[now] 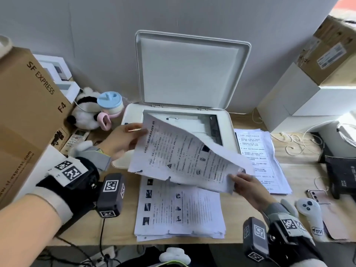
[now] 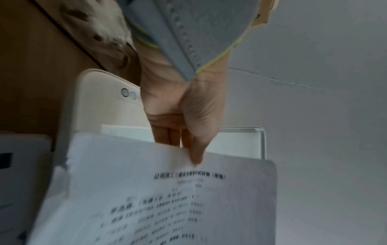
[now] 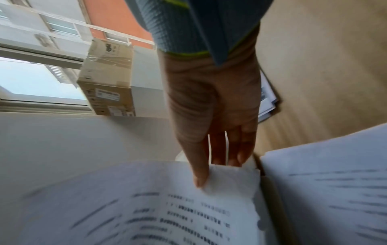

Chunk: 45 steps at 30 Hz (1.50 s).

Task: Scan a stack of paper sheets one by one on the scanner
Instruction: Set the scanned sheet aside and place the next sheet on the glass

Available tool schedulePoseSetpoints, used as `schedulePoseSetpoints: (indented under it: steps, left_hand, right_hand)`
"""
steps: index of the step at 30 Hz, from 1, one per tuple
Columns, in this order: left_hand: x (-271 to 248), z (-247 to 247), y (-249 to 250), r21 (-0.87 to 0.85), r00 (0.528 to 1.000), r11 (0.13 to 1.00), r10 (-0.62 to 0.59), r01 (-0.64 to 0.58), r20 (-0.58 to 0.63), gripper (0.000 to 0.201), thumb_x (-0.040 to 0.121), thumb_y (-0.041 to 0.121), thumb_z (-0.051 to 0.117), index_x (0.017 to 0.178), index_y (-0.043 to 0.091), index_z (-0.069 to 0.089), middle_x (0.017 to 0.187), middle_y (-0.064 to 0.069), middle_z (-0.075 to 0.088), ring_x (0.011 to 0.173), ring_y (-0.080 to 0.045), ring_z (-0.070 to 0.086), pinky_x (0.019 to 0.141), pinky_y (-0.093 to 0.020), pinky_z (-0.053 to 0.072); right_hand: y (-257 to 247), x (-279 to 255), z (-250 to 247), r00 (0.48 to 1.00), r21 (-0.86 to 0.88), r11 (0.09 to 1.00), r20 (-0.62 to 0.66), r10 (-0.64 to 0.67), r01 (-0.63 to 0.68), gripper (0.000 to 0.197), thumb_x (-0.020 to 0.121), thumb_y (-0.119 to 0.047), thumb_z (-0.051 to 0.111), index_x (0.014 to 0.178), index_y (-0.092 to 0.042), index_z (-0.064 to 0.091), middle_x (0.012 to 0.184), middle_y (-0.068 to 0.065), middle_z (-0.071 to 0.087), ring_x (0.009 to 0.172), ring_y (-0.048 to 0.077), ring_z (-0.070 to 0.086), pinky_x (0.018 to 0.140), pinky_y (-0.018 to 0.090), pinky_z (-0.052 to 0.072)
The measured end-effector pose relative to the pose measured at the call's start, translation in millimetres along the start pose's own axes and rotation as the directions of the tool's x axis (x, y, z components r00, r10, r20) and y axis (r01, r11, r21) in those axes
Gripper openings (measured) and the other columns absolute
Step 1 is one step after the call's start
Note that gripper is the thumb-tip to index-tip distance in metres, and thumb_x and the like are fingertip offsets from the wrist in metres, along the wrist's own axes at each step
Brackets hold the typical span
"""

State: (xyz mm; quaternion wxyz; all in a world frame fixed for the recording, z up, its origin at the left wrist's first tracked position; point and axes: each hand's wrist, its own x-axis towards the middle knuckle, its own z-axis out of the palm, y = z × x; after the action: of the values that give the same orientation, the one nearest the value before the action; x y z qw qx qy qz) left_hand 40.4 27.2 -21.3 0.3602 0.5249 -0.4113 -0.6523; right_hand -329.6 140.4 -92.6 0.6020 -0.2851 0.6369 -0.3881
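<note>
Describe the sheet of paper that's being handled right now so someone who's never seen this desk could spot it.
Start at the white flatbed scanner with its lid raised. Just in front of it, a printed white paper sheet hangs in the air, pinched by the left hand and right hand. Unlike the two paper stacks lying flat, it is lifted and curled.

Grey wall (image 1: pixel 96 26), wooden desk (image 1: pixel 300 170), window (image 3: pixel 31 77), daylight

Sheet (image 1: pixel 185 157) above open scanner (image 1: pixel 133 112)
</note>
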Motion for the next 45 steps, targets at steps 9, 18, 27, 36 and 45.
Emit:
schedulePoseSetpoints:
  steps: [9, 18, 27, 36, 45]
  left_hand:
    - [26, -6, -13, 0.058, 0.957, 0.987, -0.132, 0.152, -0.257, 0.005, 0.086, -0.001, 0.063, 0.088, 0.002, 0.062, 0.071, -0.007, 0.07, 0.049, -0.009, 0.067, 0.051, -0.02, 0.056]
    - [53, -11, -15, 0.508, 0.887, 0.837, 0.065, 0.201, -0.458, 0.009, 0.079, 0.009, 0.073, 0.088, 0.006, 0.071, 0.083, -0.007, 0.064, 0.073, -0.018, 0.054, 0.073, -0.023, 0.038]
    - [79, -16, -19, 0.594, 0.889, 0.759, 0.044, 0.267, -0.456, 0.015, 0.073, 0.012, 0.077, 0.074, 0.015, 0.063, 0.085, -0.006, 0.067, 0.071, -0.017, 0.058, 0.062, -0.021, 0.042]
    - [91, -18, -7, 0.644, 0.866, 0.729, 0.147, 0.233, -0.479, 0.027, 0.074, 0.021, 0.076, 0.092, 0.014, 0.057, 0.084, -0.001, 0.057, 0.086, -0.023, 0.054, 0.079, -0.028, 0.039]
    - [150, -8, 112, 0.363, 0.857, 0.907, 0.351, -0.212, -0.377, 0.068, 0.083, 0.001, 0.05, 0.145, 0.022, 0.029, 0.141, -0.009, 0.041, 0.105, -0.027, 0.058, 0.073, -0.033, 0.052]
  right_hand:
    - [-58, 38, 26, 0.969, -0.194, 0.976, -0.203, -0.14, 0.1, 0.011, 0.089, -0.017, 0.063, 0.098, -0.011, 0.065, 0.083, 0.0, 0.061, 0.073, 0.012, 0.054, 0.047, 0.013, 0.05]
    - [-64, 81, 36, 0.949, -0.546, 0.838, -0.263, -0.171, -0.001, 0.028, 0.082, -0.026, 0.069, 0.065, -0.004, 0.066, 0.065, 0.009, 0.06, 0.064, 0.023, 0.054, 0.063, 0.035, 0.049]
    - [-75, 92, 37, 0.939, -0.688, 0.716, -0.311, -0.145, -0.117, 0.031, 0.08, -0.034, 0.071, 0.057, -0.017, 0.056, 0.06, -0.002, 0.056, 0.059, 0.012, 0.05, 0.05, 0.023, 0.032]
    - [-79, 96, 35, 0.935, -0.665, 0.737, -0.327, -0.138, -0.124, 0.038, 0.081, -0.033, 0.068, 0.059, -0.014, 0.044, 0.057, 0.001, 0.048, 0.056, 0.017, 0.045, 0.053, 0.025, 0.033]
    - [-97, 98, 29, 0.919, -0.395, 0.919, -0.356, -0.168, 0.015, 0.018, 0.091, -0.016, 0.052, 0.074, -0.009, 0.053, 0.064, 0.006, 0.052, 0.053, 0.018, 0.048, 0.05, 0.026, 0.034]
